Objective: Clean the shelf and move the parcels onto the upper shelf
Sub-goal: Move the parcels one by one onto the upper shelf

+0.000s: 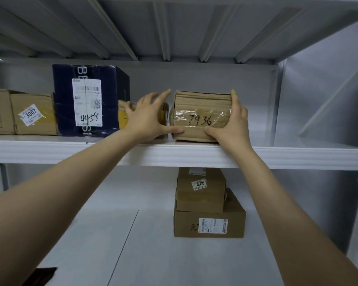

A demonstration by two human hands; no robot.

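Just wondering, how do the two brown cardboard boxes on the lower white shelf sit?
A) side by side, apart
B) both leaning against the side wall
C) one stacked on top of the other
C: the smaller brown cardboard box, with a 3090 sticker, rests on the larger brown cardboard box on the lower white shelf.

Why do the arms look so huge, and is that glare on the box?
Head view: the wide-angle lens stretches the forearms near the frame's edges; the tape on the parcel marked 7936 catches glare, dimming the number; light elsewhere is soft and even.
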